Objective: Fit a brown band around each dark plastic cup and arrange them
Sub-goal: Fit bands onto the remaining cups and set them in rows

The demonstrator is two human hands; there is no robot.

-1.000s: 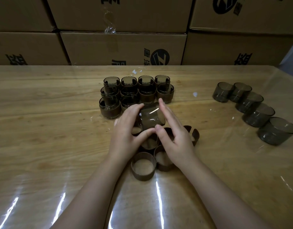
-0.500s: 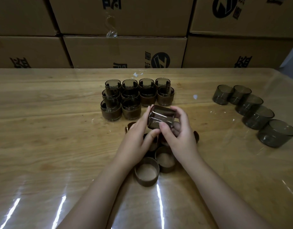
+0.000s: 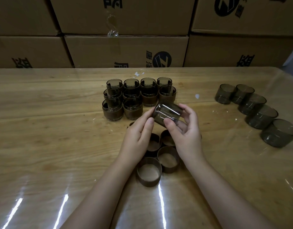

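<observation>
The held cup (image 3: 167, 113) is clear of the table (image 3: 43, 129), tipped on its side between both hands, just in front of the block of banded cups (image 3: 133, 98). The right hand (image 3: 185, 134) supplies the main grip: the thumb is on the near wall and the fingers curl over the far wall, so the cup is enclosed across its width. The left hand (image 3: 139, 138) pinches the cup's left end between index finger and thumb. This grip appears to steady or turn the cup rather than carry it. No brown band is visible on the held cup, though its dark wall and the glare make this uncertain. The sideways attitude probably exposes one end so that a band can be slid along the wall. The loose bands (image 3: 149, 171) stand open end up directly beneath the wrists, touching one another, which keeps the next band within easy reach. The bare cups (image 3: 261, 116) sit in a curved row at the right, well apart from the finished stock, so the two states are not confused. The banded cups stand upright and touching, in rows of four. The front row holds only two, and the vacant place beside them is judged to be the destination. Step in hand: fitting, with five bare cups outstanding. The cardboard boxes (image 3: 125, 52) behind the table take no part.
</observation>
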